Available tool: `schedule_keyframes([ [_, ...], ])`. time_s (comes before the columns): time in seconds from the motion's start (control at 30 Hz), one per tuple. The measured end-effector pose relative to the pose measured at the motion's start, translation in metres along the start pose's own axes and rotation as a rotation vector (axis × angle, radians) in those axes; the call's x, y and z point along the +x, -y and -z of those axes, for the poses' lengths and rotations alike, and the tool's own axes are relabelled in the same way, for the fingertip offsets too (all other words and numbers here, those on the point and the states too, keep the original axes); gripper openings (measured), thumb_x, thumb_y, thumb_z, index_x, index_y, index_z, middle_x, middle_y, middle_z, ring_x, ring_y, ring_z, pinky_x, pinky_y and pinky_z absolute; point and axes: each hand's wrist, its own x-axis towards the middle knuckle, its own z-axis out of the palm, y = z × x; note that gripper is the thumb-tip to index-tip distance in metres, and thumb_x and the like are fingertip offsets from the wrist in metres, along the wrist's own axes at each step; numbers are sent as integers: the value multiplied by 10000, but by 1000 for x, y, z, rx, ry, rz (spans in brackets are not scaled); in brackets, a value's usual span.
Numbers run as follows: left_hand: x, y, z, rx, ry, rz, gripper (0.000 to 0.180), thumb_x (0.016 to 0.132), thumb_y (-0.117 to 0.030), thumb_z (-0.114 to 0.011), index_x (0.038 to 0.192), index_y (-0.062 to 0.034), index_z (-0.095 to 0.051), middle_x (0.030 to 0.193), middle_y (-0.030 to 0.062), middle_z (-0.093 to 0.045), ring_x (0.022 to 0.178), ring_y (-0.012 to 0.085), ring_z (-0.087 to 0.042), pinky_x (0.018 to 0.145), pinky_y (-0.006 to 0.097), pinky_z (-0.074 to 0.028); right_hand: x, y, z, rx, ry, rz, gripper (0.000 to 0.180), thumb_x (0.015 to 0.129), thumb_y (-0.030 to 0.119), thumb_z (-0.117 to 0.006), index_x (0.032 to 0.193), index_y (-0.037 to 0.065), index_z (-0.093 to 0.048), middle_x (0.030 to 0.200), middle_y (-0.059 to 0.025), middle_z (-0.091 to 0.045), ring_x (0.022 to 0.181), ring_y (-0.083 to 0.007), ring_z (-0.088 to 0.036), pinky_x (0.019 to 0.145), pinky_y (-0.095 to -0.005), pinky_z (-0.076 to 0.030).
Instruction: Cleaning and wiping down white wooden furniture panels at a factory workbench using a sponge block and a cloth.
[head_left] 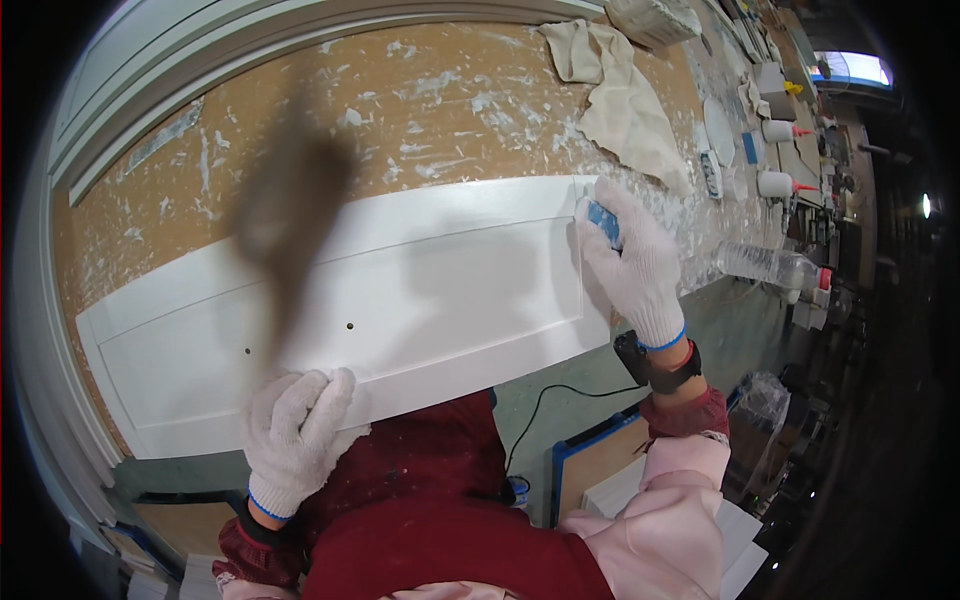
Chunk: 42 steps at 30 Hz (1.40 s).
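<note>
White panel (390, 290): lay face up on the paint-smeared workbench (400, 115), its near long edge beside the red apron (420, 470).
Handling: looked stiff and flat, probably of moderate weight — more awkward for its length than its load. The smooth face seemed apt to slip under knit gloves and to scuff; the corners looked easiest to chip.
Where to hold: the long edges, wide apart, seemed a better choice than the recessed middle with its small dark holes (350, 326).
Left hand (300, 430): gloved, at the near edge, left of the middle; fingers bent and fairly close together. Its underside was hidden, so I could not tell whether it gripped the edge or only rested there.
Right hand (635, 255): gloved, at the panel's right end, thumb and fingers closed about a blue block (603, 222) with little gap.
Blue block: small, partly covered by the glove, near the far right corner — contact beneath it was hidden.
</note>
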Motion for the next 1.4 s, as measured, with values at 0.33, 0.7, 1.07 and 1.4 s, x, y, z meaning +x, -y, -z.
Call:
schedule_keyframes([
  [0.33,0,0,0,-17,-5,4,612,610,-325,-812,1149,-84,-653,1060,64,-581,927,290,-568,835,442,-478,-3,-5,-4,24,-21,24,422,833,203,-697,1211,33,-617,1093,-188,-677,970,-323,-677,843,-363,-537],
  [0.7,1,0,1,-19,-13,2,590,621,-314,-808,1141,-83,-654,1050,59,-584,925,288,-569,812,439,-484,10,-9,-6,11,-75,28,422,831,189,-715,1206,16,-627,1107,-196,-675,984,-306,-684,849,-358,-533],
  [1.07,4,-1,1,-5,-20,13,565,592,-295,-816,1114,-116,-694,1041,14,-579,923,244,-600,764,391,-482,2,-3,-2,47,-35,30,392,833,175,-711,1197,50,-639,1065,-182,-682,935,-290,-685,819,-356,-536],
  [1.4,3,-1,-1,15,-24,8,576,585,-294,-820,1121,-125,-693,1054,10,-575,938,237,-599,778,387,-478,11,-17,-4,30,-53,89,374,836,189,-696,1177,42,-646,1030,-184,-693,923,-306,-688,807,-358,-536],
])
